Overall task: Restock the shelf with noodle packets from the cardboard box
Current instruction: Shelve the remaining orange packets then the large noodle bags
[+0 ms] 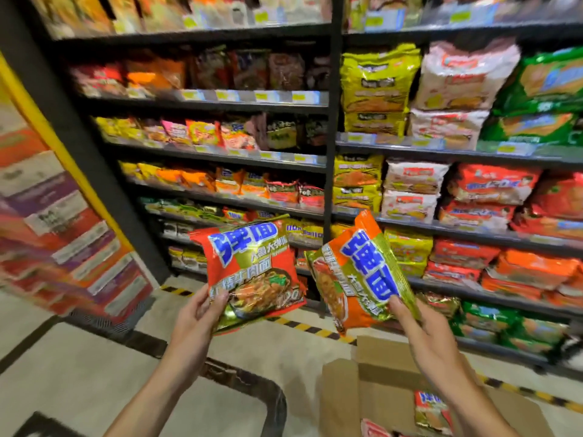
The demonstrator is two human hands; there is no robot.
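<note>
My left hand (197,321) grips the lower left corner of an orange and gold noodle packet (249,266) with blue lettering, held upright in front of the shelf. In my right hand (422,334) is a second packet of the same kind (353,272), turned sideways and pinched at its lower edge. Both packets hover above the floor, below the lower left shelves (220,212). The open cardboard box (378,376) sits at the bottom right under my right forearm, with more noodle packets (429,408) inside.
Black shelving (331,137) full of noodle packs fills the view; larger multi-packs (473,184) stand on the right. Stacked cartons (53,216) rise at the left beside a yellow post. Yellow-black tape (303,326) marks the floor. A dark cart frame (271,392) stands bottom centre.
</note>
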